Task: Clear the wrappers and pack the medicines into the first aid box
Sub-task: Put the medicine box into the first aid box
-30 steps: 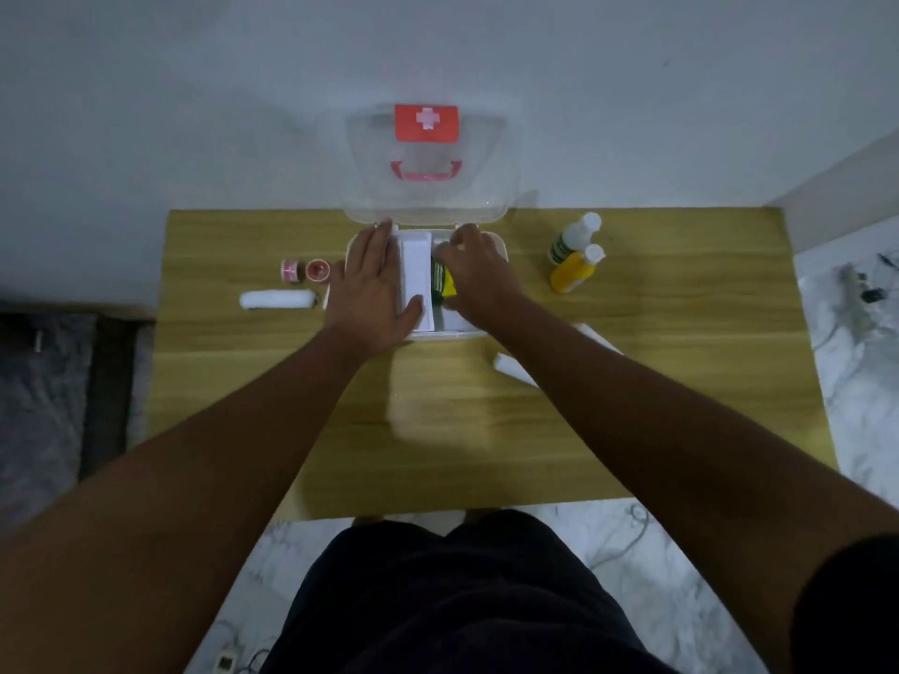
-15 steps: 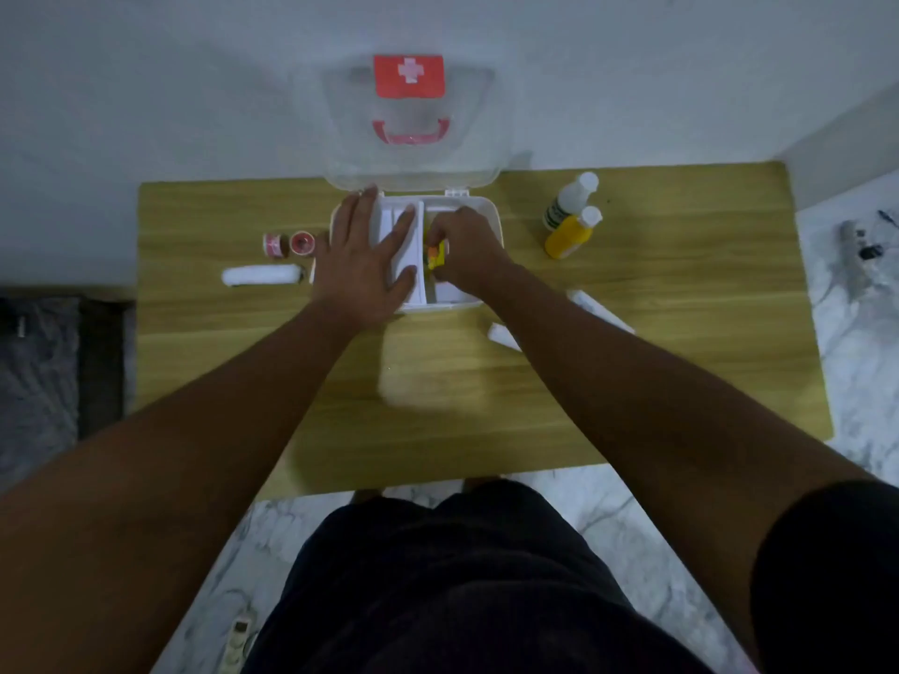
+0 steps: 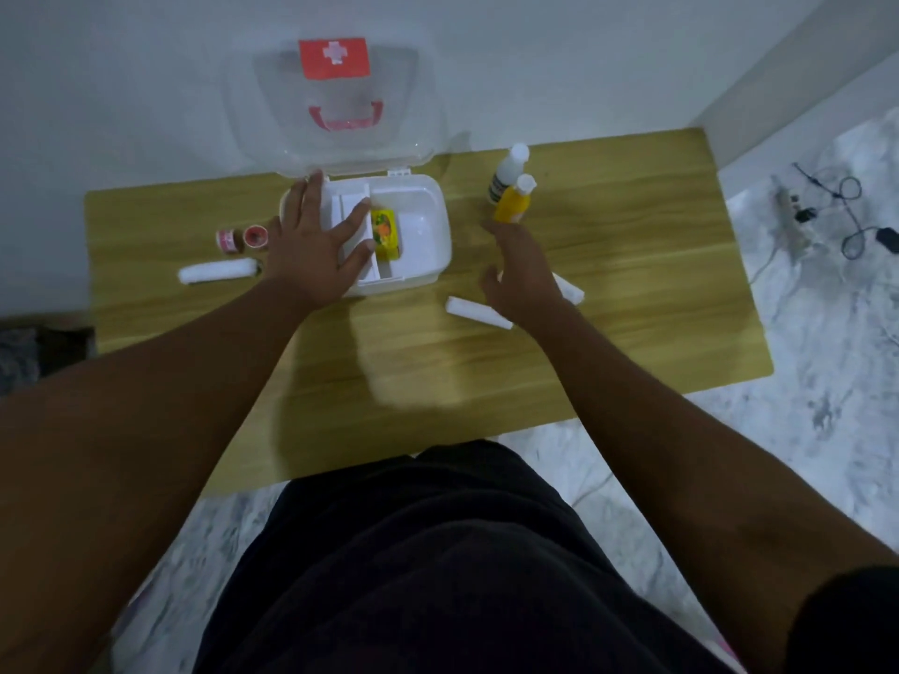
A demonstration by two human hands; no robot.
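The white first aid box (image 3: 428,226) stands open on the wooden table (image 3: 632,265), its clear lid (image 3: 335,104) leaning back against the wall. A yellow packet (image 3: 385,232) lies inside beside a white divider. My left hand (image 3: 316,245) rests flat with spread fingers on the box's left side. My right hand (image 3: 523,270) hovers open to the right of the box, over two white rolls (image 3: 479,312). A white bottle (image 3: 508,170) and a yellow bottle (image 3: 515,199) stand just beyond its fingertips.
Left of the box lie a white roll (image 3: 216,272) and two small pink-capped items (image 3: 243,237). The wall runs right behind the table. Cables and a power strip (image 3: 798,221) lie on the marble floor at the right.
My right hand has let go of the yellow packet inside the box and moved out to the right, over the white rolls. The left hand stays on the box.
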